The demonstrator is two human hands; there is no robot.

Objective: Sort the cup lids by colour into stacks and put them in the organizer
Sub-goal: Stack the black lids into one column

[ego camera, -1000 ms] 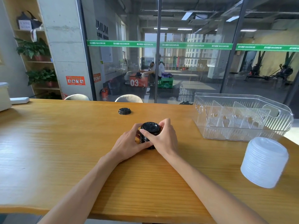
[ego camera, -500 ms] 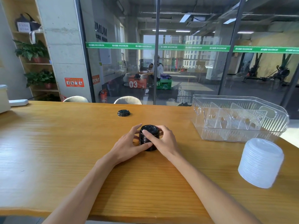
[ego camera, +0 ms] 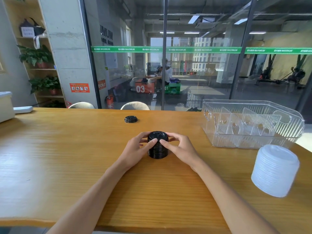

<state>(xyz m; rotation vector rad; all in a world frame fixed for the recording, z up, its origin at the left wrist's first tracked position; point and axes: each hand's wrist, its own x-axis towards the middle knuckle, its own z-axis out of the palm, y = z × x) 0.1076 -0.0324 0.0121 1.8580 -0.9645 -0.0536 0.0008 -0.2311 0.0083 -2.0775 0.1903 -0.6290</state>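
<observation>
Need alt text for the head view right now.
Both hands, left hand and right hand, grip a stack of black lids on a wooden table. One loose black lid lies beyond; clear organizer and white lid stack sit right.

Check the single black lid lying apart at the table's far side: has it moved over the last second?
No. The single black lid keeps its place on the table, the same way off from the black stack as before; only the camera shifted.

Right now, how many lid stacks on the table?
2: the black lid stack mid-table between both hands, the white lid stack at right. One loose black lid lies beyond.
</observation>
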